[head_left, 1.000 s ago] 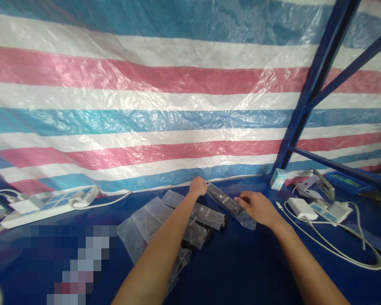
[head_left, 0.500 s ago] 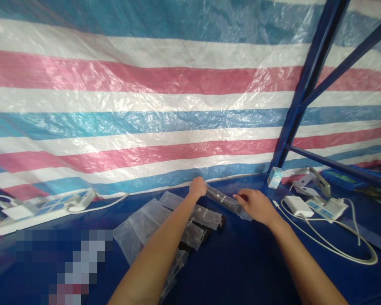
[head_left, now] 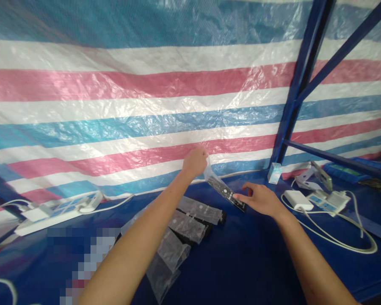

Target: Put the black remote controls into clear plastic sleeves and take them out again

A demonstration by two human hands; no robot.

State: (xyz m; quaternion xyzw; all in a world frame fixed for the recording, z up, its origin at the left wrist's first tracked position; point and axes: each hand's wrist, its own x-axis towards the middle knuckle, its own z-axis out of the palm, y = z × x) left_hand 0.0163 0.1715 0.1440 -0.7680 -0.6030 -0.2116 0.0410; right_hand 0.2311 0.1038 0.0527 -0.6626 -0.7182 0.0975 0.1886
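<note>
In my left hand (head_left: 195,163), the fingers are pinched on the upper end of a clear plastic sleeve (head_left: 208,169), raised above the table. Inside it, partly, is a flat black strip with white round marks (head_left: 224,190), slanting down to the right; its lower end shows bare. The thumb of my right hand (head_left: 260,199) presses on that strip near its lower end, with the index finger held apart above; the other fingers are partly hidden. Under my left forearm lie several similar black strips in clear sleeves (head_left: 190,226), fanned out and overlapping.
A white power strip (head_left: 60,209) with plugs and a cable lies at left. On the right are a small light-blue box (head_left: 274,173), a white adapter (head_left: 297,200) with looped cables, and a phone on a stand (head_left: 322,174). Behind hangs a striped tarp (head_left: 146,101) beside a blue metal frame (head_left: 292,101).
My left hand has risen with the sleeve's end, and the strip now tilts upward. Its black lower end has come out of the sleeve. My right hand stays at the lower end.
</note>
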